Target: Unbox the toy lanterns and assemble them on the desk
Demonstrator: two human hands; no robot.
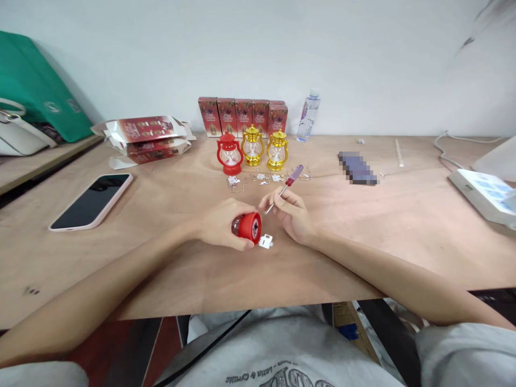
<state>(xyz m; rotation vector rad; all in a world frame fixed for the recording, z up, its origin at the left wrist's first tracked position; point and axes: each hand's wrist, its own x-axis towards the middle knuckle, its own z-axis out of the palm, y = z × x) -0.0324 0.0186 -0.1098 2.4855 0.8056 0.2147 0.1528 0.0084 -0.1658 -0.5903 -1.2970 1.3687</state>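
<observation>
A grey shirt [266,333] was at six o'clock. Centrally, the left hand [220,223] clasped a red lantern [236,225], probably light, slick, best held by its rigid base [246,227]; the right hand [296,217] pinched a screwdriver [296,173].

Grey shirt [250,349] with dark printed lettering [290,379].

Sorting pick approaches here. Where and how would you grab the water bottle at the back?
I'd wrap the middle of the bottle's body, coming from the front right. It stands upright, cap on top, and its tall, roundish side should suit a wrap. The wall looks close behind and the red boxes stand to its left, so front right seems freest.
</observation>
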